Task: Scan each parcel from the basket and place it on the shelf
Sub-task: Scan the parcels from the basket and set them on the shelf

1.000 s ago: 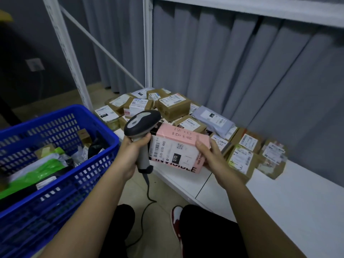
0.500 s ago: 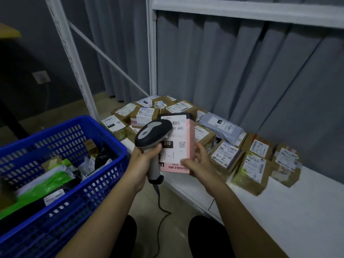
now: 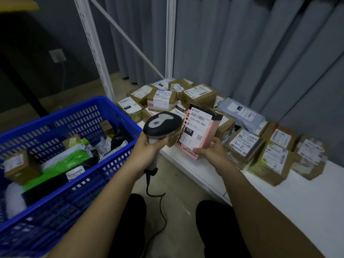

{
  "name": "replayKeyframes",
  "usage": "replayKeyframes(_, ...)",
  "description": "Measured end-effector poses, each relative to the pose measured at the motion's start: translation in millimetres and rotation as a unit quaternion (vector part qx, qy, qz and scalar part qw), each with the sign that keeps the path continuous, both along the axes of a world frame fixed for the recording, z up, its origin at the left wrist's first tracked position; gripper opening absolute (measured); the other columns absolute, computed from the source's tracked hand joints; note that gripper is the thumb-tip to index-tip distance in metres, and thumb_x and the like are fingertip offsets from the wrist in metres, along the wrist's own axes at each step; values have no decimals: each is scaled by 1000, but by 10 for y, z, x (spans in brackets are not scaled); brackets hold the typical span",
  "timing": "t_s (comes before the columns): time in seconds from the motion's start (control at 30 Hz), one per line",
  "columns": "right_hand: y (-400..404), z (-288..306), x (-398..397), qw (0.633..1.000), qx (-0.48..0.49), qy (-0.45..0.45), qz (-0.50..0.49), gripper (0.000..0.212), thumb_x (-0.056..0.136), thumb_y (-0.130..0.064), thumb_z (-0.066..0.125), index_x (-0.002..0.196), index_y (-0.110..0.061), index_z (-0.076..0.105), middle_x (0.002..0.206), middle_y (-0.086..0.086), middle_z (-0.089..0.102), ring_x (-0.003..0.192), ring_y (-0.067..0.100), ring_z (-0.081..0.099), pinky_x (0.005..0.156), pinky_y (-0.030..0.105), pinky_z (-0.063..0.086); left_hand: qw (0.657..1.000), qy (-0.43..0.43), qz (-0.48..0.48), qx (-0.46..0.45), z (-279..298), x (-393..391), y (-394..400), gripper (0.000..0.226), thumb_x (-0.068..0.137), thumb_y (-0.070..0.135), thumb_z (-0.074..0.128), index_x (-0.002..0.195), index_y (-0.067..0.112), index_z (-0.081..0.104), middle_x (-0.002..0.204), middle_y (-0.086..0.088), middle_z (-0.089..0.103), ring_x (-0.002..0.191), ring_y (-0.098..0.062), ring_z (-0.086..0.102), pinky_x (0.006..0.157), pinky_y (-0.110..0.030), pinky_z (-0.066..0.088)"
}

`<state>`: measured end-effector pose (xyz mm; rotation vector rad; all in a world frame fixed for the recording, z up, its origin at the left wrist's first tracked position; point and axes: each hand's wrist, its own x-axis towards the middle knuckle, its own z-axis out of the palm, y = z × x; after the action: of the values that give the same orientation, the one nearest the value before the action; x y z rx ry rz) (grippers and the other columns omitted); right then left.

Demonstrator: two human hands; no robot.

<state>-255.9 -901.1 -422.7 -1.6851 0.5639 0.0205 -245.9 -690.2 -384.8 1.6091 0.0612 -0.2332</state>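
1. Left hand (image 3: 149,144): fingers wrapped tight round the grip of the corded barcode scanner (image 3: 162,123), whose head sits just beside the label face of the parcel.
2. Right hand (image 3: 212,151): fingers and thumb clamped on the lower corner of the pink box (image 3: 200,133), which is held upright in the air, above the front edge of the white shelf (image 3: 307,192) and in front of the parcels already stacked there.
3. Blue basket (image 3: 78,112): stands to the left of the shelf and holds unsorted items, among them a green mailer (image 3: 61,162) and small cardboard boxes.
4. Risk, grip: the box is held by one corner only; a tilt could let it slip to the floor.
5. Risk, scan: the scanner sits very near and at an angle to the label, so a misread or a read of a neighbouring label seems possible.
6. Risk, placement: the pile is crowded, so a careless set-down could topple boxes.
7. Count: one scanner, one basket, one box in hand; roughly fifteen parcels on the shelf, including one grey mailer (image 3: 240,112). The exact total cannot be told.
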Motion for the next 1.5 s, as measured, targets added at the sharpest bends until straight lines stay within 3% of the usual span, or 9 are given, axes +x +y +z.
replayKeyframes(0.3, -2, -56, 37, 1000, 1, 5, 6, 83, 75, -5, 78, 142, -11, 29, 134, 9, 55, 120, 27, 56, 100, 43, 44, 996, -15, -85, 29, 81, -68, -71, 54, 88, 26, 64, 137, 31, 42, 126, 14, 55, 122, -9, 47, 105, -37, 37)
replayKeyframes(0.53, -17, -65, 22, 1000, 8, 3, 10, 78, 77, -5, 77, 139, -11, 31, 131, 10, 57, 118, 28, 57, 94, 38, 47, 993, -21, -104, 42, 138, -112, -136, 59, 89, 25, 63, 141, 30, 37, 134, 8, 51, 125, -13, 46, 109, -44, 37)
replayKeyframes(0.73, -96, -83, 9, 1000, 21, 1, -5, 74, 75, -8, 79, 135, -12, 36, 125, 5, 59, 111, 24, 60, 94, 38, 51, 995, -25, -95, 29, 166, -125, -227, 54, 87, 24, 65, 136, 30, 43, 128, 10, 55, 118, -10, 50, 102, -37, 40)
replayKeyframes(0.9, -343, 15, -117, 994, 74, -28, -74, 37, 80, -13, 73, 112, -19, 56, 112, 1, 67, 96, 17, 66, 75, 28, 52, 995, -42, -83, -20, 206, -91, -470, 45, 84, 20, 70, 123, 31, 52, 116, 12, 63, 110, -12, 58, 90, -36, 52)
replayKeyframes(1.03, -740, 32, -317, 970, 181, -46, -156, 41, 87, -18, 64, 127, -14, 54, 112, 6, 71, 99, 20, 69, 81, 34, 56, 996, -48, -74, -29, 239, -48, -763, 46, 82, 25, 71, 123, 33, 52, 120, 6, 62, 114, -20, 57, 99, -48, 47)
replayKeyframes(1.13, -1110, 3, -467, 952, 154, -45, -262, 45, 90, -25, 63, 132, -16, 49, 117, 8, 67, 100, 22, 66, 78, 36, 57, 996, -52, -68, -32, 218, -64, -967, 48, 83, 24, 70, 128, 23, 53, 121, -3, 62, 112, -26, 57, 99, -49, 47)
replayKeyframes(1.27, -1550, -25, -631, 939, 106, -48, -323, 39, 92, -29, 59, 128, -13, 53, 116, 9, 66, 97, 22, 65, 80, 36, 54, 995, -53, -78, -36, 167, -69, -1172, 50, 84, 22, 69, 131, 18, 54, 122, -2, 63, 112, -22, 58, 94, -37, 49)
replayKeyframes(1.4, -1884, -9, -560, 938, 60, -36, -341, 40, 92, -33, 57, 127, -13, 55, 118, 9, 66, 98, 23, 65, 87, 40, 54, 995, -42, -82, -37, 135, -36, -1365, 45, 87, 17, 67, 129, 12, 53, 119, -9, 63, 107, -24, 60, 72, -15, 45)
replayKeyframes(1.5, -2053, 1, -392, 938, 57, -25, -342, 41, 95, -33, 54, 128, -10, 55, 112, 9, 67, 86, 20, 65, 70, 32, 53, 996, -43, -78, -31, 97, 1, -1460, 46, 87, 16, 67, 130, 13, 53, 118, -6, 63, 102, -22, 60, 68, -9, 45)
